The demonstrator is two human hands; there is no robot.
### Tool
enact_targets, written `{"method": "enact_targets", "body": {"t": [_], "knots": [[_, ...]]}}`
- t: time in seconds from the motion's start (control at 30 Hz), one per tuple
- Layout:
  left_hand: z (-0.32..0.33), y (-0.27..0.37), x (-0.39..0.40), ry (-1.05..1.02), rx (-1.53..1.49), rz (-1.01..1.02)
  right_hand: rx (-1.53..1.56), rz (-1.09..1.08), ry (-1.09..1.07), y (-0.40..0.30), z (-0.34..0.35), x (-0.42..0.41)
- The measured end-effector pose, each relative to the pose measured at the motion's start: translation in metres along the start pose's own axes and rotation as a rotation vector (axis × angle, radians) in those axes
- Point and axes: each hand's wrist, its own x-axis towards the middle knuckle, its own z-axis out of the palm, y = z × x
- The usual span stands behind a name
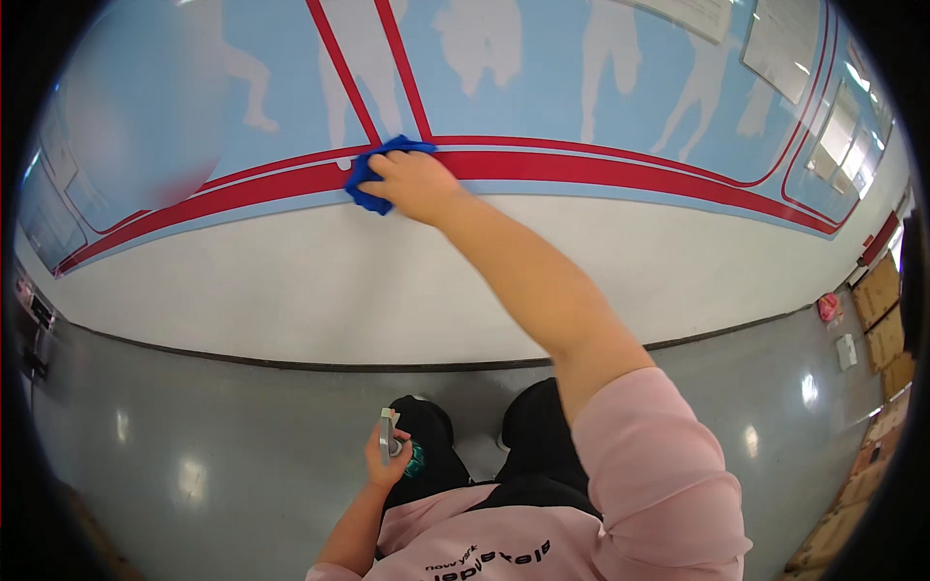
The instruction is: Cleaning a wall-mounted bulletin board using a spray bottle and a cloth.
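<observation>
My right hand [415,181] presses a crumpled blue cloth [369,190] against the lower edge of a glossy wall board [538,80]. The cloth covers part of the board's red border, just below two slanting red stripes. Down by my left thigh, my left hand [386,459] grips a spray bottle [415,459] by its neck. Its grey and white trigger head points up, and the green body shows only in part behind my fingers. The board is light blue with pale human silhouettes.
White wall [290,283] runs below the board down to a dark baseboard [305,364]. Grey glossy floor [240,436] lies around my legs. Cardboard boxes [877,290] are stacked at the right, near a pink bag [828,307] and a small white box [846,352].
</observation>
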Motion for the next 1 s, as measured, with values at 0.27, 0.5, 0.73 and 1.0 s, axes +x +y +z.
{"method": "enact_targets", "body": {"t": [0.27,0.5,0.73,1.0], "knots": [[0.002,0.006,0.005,0.000,0.043,0.053,-0.037,0.073,-0.051,0.106,-0.061,-0.190],[0.007,0.005,0.014,-0.027,0.051,-0.019,-0.202,0.836,-0.277,0.168,-0.133,-0.366],[0.011,0.008,0.022,-0.052,0.089,0.012,-0.290,1.369,0.574,0.239,-0.164,-0.408],[0.007,0.021,0.024,-0.070,0.111,-0.057,0.071,0.859,0.354,0.129,-0.080,-0.187]]}}
